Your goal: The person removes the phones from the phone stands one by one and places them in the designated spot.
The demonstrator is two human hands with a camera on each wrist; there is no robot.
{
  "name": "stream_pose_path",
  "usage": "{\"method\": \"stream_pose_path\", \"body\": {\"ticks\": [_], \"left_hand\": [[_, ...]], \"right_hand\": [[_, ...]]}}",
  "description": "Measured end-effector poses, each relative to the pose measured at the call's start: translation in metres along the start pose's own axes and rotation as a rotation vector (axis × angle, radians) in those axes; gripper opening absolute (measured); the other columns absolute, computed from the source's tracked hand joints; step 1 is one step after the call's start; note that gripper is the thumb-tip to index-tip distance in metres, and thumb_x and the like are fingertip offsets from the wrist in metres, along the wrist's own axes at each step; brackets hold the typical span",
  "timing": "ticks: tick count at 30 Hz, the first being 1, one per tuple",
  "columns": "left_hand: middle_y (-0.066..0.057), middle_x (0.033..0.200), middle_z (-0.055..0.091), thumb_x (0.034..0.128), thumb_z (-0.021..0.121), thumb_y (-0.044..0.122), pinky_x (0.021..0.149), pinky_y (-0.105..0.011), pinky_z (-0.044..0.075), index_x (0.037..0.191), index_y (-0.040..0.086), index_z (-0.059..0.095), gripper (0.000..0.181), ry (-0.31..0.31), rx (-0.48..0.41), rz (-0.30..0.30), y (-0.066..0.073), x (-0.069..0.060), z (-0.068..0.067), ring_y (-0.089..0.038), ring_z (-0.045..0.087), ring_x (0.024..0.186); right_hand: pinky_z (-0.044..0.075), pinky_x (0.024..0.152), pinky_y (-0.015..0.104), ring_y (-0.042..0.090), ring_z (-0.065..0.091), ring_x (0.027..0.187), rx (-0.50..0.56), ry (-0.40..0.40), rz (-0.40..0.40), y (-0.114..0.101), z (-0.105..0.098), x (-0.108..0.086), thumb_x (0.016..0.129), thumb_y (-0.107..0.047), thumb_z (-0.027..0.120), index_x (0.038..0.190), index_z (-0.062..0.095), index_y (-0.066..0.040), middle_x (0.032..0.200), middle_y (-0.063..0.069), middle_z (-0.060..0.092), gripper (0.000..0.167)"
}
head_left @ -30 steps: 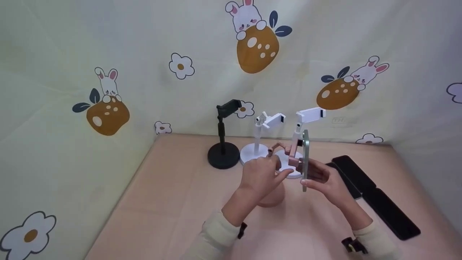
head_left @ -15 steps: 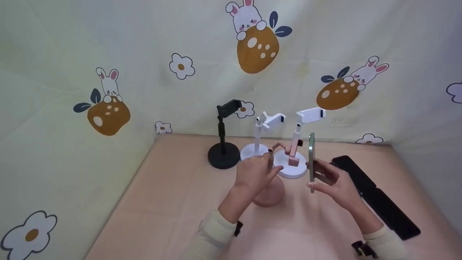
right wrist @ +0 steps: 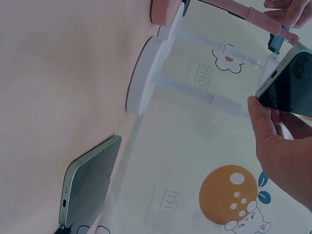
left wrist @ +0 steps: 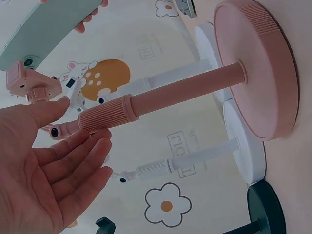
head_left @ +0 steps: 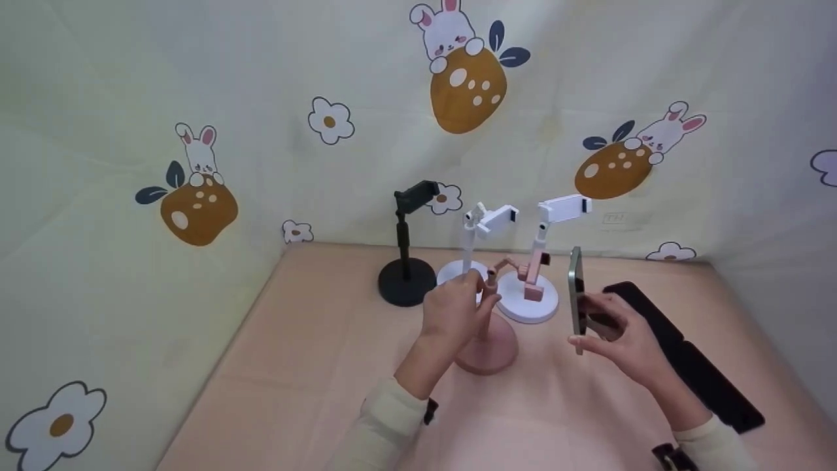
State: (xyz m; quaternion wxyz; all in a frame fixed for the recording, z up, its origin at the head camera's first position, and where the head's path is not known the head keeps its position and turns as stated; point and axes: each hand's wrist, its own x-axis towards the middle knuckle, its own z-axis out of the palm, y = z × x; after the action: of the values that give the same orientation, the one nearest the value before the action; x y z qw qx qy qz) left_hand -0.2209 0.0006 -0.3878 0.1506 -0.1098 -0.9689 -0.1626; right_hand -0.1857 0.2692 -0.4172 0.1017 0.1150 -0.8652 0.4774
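Note:
A pink phone stand point(head_left: 487, 347) stands upright on the table, its clamp point(head_left: 533, 281) leaning to the right. My left hand point(head_left: 451, 311) is at the top of its post; in the left wrist view the relaxed fingertips lie against the ribbed collar point(left wrist: 107, 116) and the thumb is spread away from it. To the right, my right hand point(head_left: 624, 337) pinches a pale green phone point(head_left: 577, 301) by its edges, thumb on one side and fingers on the other. The phone is upright, edge-on in the head view, and apart from the clamp. Its dark screen point(right wrist: 295, 85) shows in the right wrist view.
Behind the pink stand are a black phone stand point(head_left: 407, 281) and two white ones, one left point(head_left: 467, 242) and one right point(head_left: 528, 307). Dark phones point(head_left: 709, 386) lie on the table at the right. A patterned cloth wall point(head_left: 366, 176) closes off the back.
My right hand has drawn the phone away from the pink clamp, to the right and slightly down. My left hand has shifted a little to the left, showing more of the pink post.

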Motion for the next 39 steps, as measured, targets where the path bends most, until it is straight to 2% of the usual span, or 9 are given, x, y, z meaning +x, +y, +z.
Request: {"method": "stream_pose_path", "body": {"ticks": [6, 12, 18, 27, 28, 31, 35, 38, 39], "left_hand": [[0.002, 0.092, 0.073, 0.0930, 0.064, 0.052, 0.055, -0.019, 0.046, 0.117, 0.018, 0.059, 0.042, -0.006, -0.007, -0.004, -0.002, 0.003, 0.008, -0.012, 0.062, 0.065], [0.001, 0.096, 0.074, 0.0932, 0.065, 0.049, 0.061, -0.022, 0.052, 0.119, 0.019, 0.057, 0.041, -0.016, -0.016, -0.007, -0.003, 0.004, 0.014, -0.014, 0.066, 0.071], [-0.001, 0.090, 0.074, 0.0965, 0.063, 0.043, 0.068, -0.024, 0.058, 0.116, 0.016, 0.061, 0.033, -0.002, -0.020, 0.014, -0.004, 0.004, 0.018, -0.015, 0.070, 0.074], [-0.001, 0.091, 0.074, 0.0970, 0.063, 0.042, 0.071, -0.025, 0.059, 0.115, 0.018, 0.062, 0.031, -0.007, -0.024, 0.004, -0.004, 0.005, 0.021, -0.015, 0.072, 0.079], [-0.001, 0.090, 0.074, 0.0971, 0.062, 0.042, 0.070, -0.025, 0.059, 0.116, 0.018, 0.062, 0.031, -0.008, -0.019, 0.003, -0.004, 0.005, 0.020, -0.015, 0.072, 0.079], [-0.001, 0.088, 0.074, 0.0972, 0.062, 0.042, 0.068, -0.024, 0.058, 0.116, 0.018, 0.062, 0.031, -0.014, -0.004, 0.001, -0.004, 0.006, 0.020, -0.015, 0.072, 0.077], [-0.001, 0.087, 0.073, 0.0969, 0.062, 0.043, 0.065, -0.023, 0.056, 0.115, 0.018, 0.063, 0.031, -0.011, 0.012, 0.003, -0.005, 0.006, 0.020, -0.014, 0.071, 0.076], [-0.001, 0.087, 0.073, 0.0968, 0.062, 0.043, 0.065, -0.023, 0.056, 0.115, 0.018, 0.063, 0.031, -0.015, 0.028, 0.002, -0.004, 0.007, 0.019, -0.014, 0.071, 0.074], [-0.001, 0.086, 0.073, 0.0968, 0.062, 0.043, 0.065, -0.024, 0.056, 0.115, 0.018, 0.063, 0.031, -0.021, 0.031, 0.000, -0.003, 0.007, 0.018, -0.014, 0.070, 0.074]], "right_hand": [[0.046, 0.095, 0.008, -0.010, 0.053, 0.107, -0.065, -0.011, 0.047, 0.000, -0.006, -0.005, 0.077, -0.022, 0.087, 0.138, 0.056, -0.004, 0.126, 0.009, 0.055, 0.071], [0.052, 0.102, 0.033, -0.007, 0.053, 0.107, -0.116, -0.014, 0.084, 0.002, -0.009, -0.009, 0.079, -0.026, 0.086, 0.141, 0.054, -0.005, 0.126, 0.008, 0.055, 0.073], [0.050, 0.102, 0.042, -0.007, 0.051, 0.106, -0.149, -0.009, 0.106, 0.004, -0.011, -0.011, 0.078, -0.028, 0.086, 0.141, 0.054, -0.003, 0.127, 0.010, 0.055, 0.075], [0.051, 0.102, 0.048, 0.026, 0.057, 0.116, -0.171, -0.024, 0.131, 0.010, -0.015, -0.014, 0.079, -0.030, 0.086, 0.141, 0.054, -0.004, 0.127, 0.012, 0.055, 0.075], [0.051, 0.101, 0.049, 0.028, 0.057, 0.117, -0.179, -0.025, 0.130, 0.012, -0.016, -0.015, 0.079, -0.030, 0.086, 0.141, 0.054, -0.004, 0.126, 0.012, 0.055, 0.074], [0.055, 0.099, 0.042, 0.012, 0.058, 0.111, -0.232, -0.028, 0.136, 0.014, -0.019, -0.016, 0.078, -0.036, 0.085, 0.139, 0.056, -0.006, 0.125, 0.010, 0.057, 0.075], [0.055, 0.097, 0.039, 0.013, 0.059, 0.110, -0.269, -0.035, 0.140, 0.016, -0.022, -0.017, 0.078, -0.039, 0.085, 0.139, 0.056, -0.004, 0.123, 0.010, 0.059, 0.076], [0.054, 0.098, 0.049, 0.031, 0.059, 0.116, -0.256, -0.045, 0.144, 0.018, -0.024, -0.017, 0.079, -0.038, 0.084, 0.139, 0.054, -0.001, 0.124, 0.014, 0.058, 0.078], [0.054, 0.098, 0.049, 0.032, 0.059, 0.116, -0.254, -0.049, 0.149, 0.019, -0.024, -0.017, 0.079, -0.038, 0.084, 0.139, 0.053, 0.000, 0.124, 0.014, 0.058, 0.078]]}}
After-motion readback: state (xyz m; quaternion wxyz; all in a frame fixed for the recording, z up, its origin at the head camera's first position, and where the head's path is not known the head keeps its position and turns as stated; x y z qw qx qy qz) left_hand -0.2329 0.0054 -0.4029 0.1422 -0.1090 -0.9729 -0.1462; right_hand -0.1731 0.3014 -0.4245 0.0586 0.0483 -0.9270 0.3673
